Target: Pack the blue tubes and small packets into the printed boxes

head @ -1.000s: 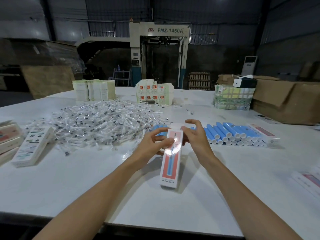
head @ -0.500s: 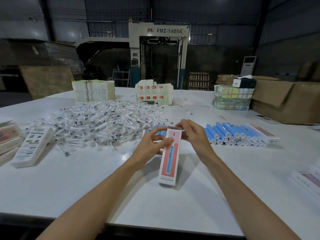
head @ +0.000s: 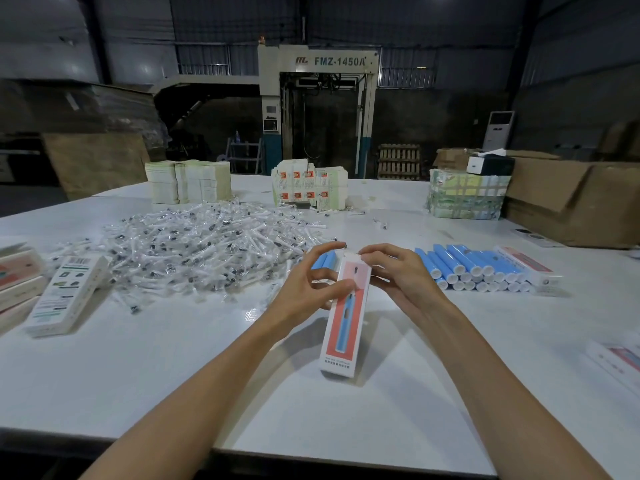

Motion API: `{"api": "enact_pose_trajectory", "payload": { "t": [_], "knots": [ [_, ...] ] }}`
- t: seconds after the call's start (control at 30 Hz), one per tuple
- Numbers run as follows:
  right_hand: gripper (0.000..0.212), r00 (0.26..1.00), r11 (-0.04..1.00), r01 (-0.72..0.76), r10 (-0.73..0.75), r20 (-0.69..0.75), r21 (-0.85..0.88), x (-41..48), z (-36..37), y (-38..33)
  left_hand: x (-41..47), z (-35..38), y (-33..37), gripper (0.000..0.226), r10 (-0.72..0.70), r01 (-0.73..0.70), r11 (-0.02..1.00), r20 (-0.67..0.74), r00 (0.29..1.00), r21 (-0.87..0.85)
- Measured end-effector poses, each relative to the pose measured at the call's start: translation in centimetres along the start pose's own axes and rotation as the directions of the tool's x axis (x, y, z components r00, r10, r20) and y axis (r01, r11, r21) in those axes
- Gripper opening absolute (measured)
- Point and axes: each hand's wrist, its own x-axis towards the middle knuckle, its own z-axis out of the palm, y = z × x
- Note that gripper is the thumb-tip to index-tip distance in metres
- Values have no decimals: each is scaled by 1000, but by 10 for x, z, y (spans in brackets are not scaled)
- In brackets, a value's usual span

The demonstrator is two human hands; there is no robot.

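The printed box (head: 343, 327) sits in the middle of the frame, tilted, its top end up between the person's hands and its lower end down near the white table (head: 173, 375); I cannot tell whether that end touches the surface. The left hand (head: 304, 289) grips the box around its upper half, thumb pressed flat on the red face. The right hand (head: 401, 275) pinches the top flap (head: 349, 254) with curled fingertips. It looks like the closing step.

The flap is the weak spot. If the tab goes in crooked, the thin card could crease or spring back open, and whatever is inside may slide out once the box is laid down. I cannot see inside, so a missing packet would go unnoticed after it is shut. The thumb pressing hard on the face could also dent the panel.

Behind the left hand lie loose blue tubes (head: 325, 261), and a stack of blue tubes (head: 474, 268) lies at right of centre. A careless elbow could roll them. The heap of clear packets (head: 207, 244) spreads across the left of centre, near enough to be swept about.
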Motion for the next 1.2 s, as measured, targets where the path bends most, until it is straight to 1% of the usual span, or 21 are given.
{"api": "enact_pose_trajectory", "payload": {
  "t": [0.23, 0.3, 0.4, 0.57, 0.73, 0.8, 0.93, 1.0, 1.1, 1.2],
  "knots": [
    [11, 999, 999, -36, 37, 39, -19, 2, -10, 1, -2, 0, -1, 55, -8, 8, 1000, -1, 1000, -2],
    [14, 999, 999, -27, 29, 36, -45, 2, -11, 1, -3, 1, -1, 51, -12, 12, 1000, -3, 1000, 9],
    [12, 999, 996, -5, 9, 40, -91, -1, -8, 1, -3, 1, -1, 48, -8, 8, 999, -19, 1000, 41],
    [11, 1000, 995, -3, 4, 14, -96, -4, 0, 1, -5, -1, 2, 52, -6, 5, 1000, 9, 1000, 24],
    [9, 999, 993, -43, 45, 12, -114, -4, -3, -3, -4, -1, 3, 57, -32, 30, 999, 63, 997, 39],
    [9, 999, 989, -31, 35, 27, -146, -3, -5, -4, -3, -1, 1, 56, -35, 33, 998, 58, 998, 47],
    [17, 998, 973, 14, 1, 66, -230, -3, -7, -6, -2, 2, -3, 42, -12, 11, 998, 9, 1000, 57],
    [17, 996, 972, 28, -8, 84, -234, -3, -8, -5, -2, 2, -2, 38, -2, 2, 999, -2, 1000, 35],
    [16, 992, 971, 54, -24, 125, -235, -3, -6, -3, -2, -2, -3, 40, 6, -6, 1000, -40, 999, -8],
    [21, 986, 950, 124, -85, 144, -288, -4, 2, 4, -2, -6, -6, 42, 6, -8, 1000, -70, 998, -30]
  ]
}}
